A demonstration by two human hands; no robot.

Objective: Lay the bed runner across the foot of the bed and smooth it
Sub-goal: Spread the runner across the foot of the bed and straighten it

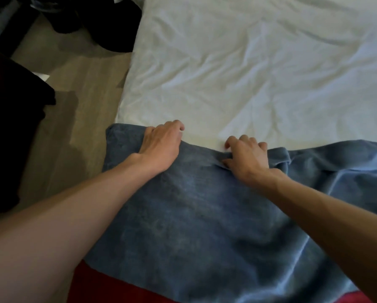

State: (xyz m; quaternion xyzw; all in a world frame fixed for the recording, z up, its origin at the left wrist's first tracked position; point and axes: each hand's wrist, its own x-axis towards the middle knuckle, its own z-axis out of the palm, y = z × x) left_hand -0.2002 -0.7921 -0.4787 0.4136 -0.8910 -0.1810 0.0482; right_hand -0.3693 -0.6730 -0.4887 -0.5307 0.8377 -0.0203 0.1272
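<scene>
Across bed [248, 73] foot lay bed runner [194, 215], right stretch bunched. left hand [161, 145] curled fingers [176, 125] over far edge, apparently gripping; right hand [246, 156] pinched fold. Smoothing remained.

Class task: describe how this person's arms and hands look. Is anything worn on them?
The left arm and right arm are bare as far as the picture shows, with no sleeves. The left hand and right hand wear no gloves. No watch, bracelet or ring is visible.
</scene>
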